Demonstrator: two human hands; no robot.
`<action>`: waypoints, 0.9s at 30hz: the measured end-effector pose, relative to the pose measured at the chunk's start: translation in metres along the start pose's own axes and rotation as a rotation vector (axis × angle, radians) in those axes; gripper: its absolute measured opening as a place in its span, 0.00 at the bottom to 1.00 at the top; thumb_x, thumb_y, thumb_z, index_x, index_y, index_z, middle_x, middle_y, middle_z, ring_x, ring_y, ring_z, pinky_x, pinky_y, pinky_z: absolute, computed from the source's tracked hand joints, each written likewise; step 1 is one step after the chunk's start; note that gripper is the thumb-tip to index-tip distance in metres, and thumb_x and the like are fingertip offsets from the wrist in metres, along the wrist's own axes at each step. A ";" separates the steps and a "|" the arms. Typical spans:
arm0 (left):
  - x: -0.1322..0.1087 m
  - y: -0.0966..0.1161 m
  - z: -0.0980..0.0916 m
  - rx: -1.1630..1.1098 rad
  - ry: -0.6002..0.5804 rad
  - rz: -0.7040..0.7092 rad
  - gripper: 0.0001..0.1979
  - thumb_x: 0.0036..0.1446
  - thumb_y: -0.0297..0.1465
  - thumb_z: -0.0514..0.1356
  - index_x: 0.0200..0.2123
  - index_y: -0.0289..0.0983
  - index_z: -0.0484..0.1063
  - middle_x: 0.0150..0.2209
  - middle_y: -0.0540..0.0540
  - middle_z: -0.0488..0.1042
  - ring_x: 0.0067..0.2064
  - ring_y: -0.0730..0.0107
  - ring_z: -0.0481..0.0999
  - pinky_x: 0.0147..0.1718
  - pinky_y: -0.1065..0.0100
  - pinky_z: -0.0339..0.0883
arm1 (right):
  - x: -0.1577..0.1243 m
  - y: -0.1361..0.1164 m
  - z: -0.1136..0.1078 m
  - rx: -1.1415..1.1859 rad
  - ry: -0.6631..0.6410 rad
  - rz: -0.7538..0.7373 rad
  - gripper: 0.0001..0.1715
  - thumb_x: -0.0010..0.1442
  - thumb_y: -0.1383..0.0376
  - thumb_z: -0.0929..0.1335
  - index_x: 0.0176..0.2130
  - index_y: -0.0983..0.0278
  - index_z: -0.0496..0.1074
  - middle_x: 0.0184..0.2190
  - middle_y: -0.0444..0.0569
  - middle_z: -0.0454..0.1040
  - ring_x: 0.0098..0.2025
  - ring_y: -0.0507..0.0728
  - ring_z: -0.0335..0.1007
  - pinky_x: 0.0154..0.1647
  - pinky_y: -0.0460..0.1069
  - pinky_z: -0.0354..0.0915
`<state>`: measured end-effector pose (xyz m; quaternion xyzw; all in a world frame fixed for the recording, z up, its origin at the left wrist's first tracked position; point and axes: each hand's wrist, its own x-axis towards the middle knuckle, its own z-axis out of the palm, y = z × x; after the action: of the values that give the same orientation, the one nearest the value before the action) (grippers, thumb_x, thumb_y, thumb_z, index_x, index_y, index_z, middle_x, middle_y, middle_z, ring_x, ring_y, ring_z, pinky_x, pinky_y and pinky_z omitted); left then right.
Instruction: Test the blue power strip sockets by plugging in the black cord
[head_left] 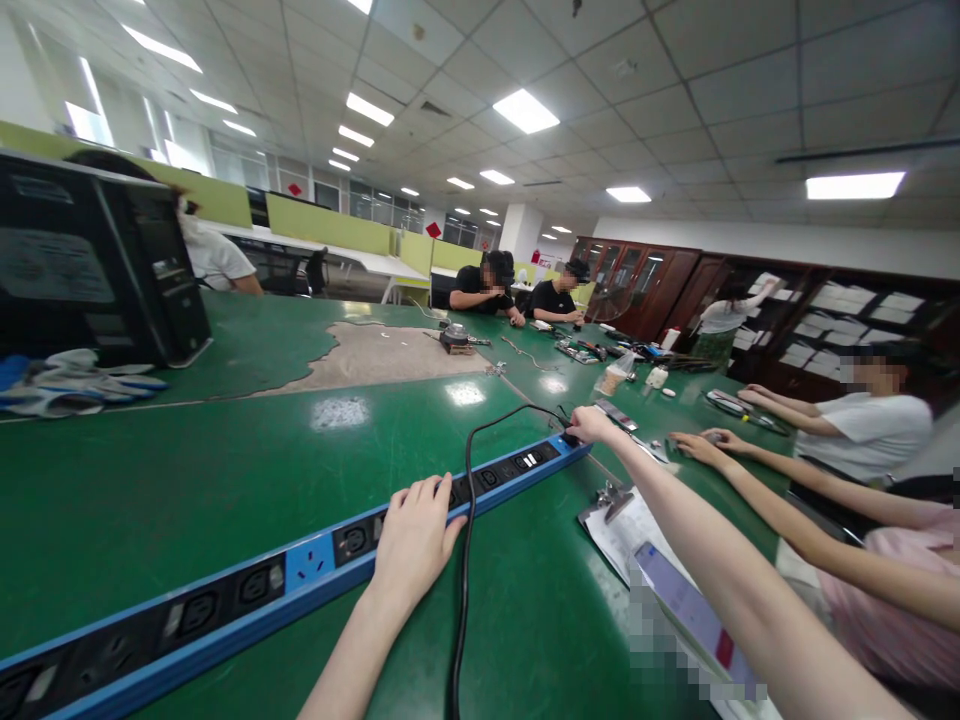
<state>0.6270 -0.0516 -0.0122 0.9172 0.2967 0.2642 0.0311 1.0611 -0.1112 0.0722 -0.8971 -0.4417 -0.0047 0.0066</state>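
A long blue and black power strip (309, 562) lies diagonally across the green table, its sockets facing up. My left hand (420, 525) is laid over its middle, the fingers across the top and the thumb along the near side. At the strip's far end my right hand (592, 424) is closed, fingers pinched on a black plug (571, 438) that they partly hide. A black cord (467, 530) rises from the bottom edge, crosses over the strip beside my left hand and curves to the plug. Whether the plug is fully seated I cannot tell.
At the left stand a black computer case (90, 265) and work gloves (67, 382). A clipboard (619, 535) with a phone (686, 610) lies under my right forearm. Tools and parts (592, 350) cover the far right. Several people sit around the table; one's hands (709, 447) are near my right arm.
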 end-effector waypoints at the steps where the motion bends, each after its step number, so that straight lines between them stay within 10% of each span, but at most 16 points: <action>1: 0.000 0.000 0.000 0.001 0.001 -0.001 0.25 0.65 0.38 0.57 0.62 0.37 0.65 0.57 0.36 0.71 0.57 0.52 0.68 0.55 0.56 0.59 | 0.002 0.000 -0.001 0.006 -0.015 -0.007 0.11 0.51 0.61 0.74 0.25 0.65 0.76 0.33 0.57 0.81 0.45 0.64 0.78 0.47 0.50 0.69; 12: 0.002 0.002 0.000 0.003 -0.010 -0.010 0.26 0.64 0.40 0.57 0.63 0.37 0.64 0.57 0.36 0.71 0.57 0.51 0.68 0.54 0.56 0.59 | 0.010 0.033 -0.070 0.406 -0.194 0.002 0.16 0.57 0.56 0.74 0.33 0.68 0.76 0.31 0.57 0.81 0.32 0.60 0.79 0.28 0.48 0.75; 27: 0.003 0.003 0.003 0.008 0.011 0.002 0.26 0.63 0.39 0.58 0.61 0.35 0.65 0.56 0.35 0.71 0.56 0.50 0.69 0.54 0.56 0.60 | -0.078 0.027 -0.066 1.188 -0.434 -0.067 0.16 0.63 0.57 0.72 0.43 0.68 0.74 0.42 0.58 0.80 0.37 0.55 0.78 0.43 0.51 0.77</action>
<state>0.6325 -0.0520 -0.0129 0.9160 0.2972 0.2682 0.0257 1.0344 -0.1904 0.1365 -0.7065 -0.3879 0.4233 0.4138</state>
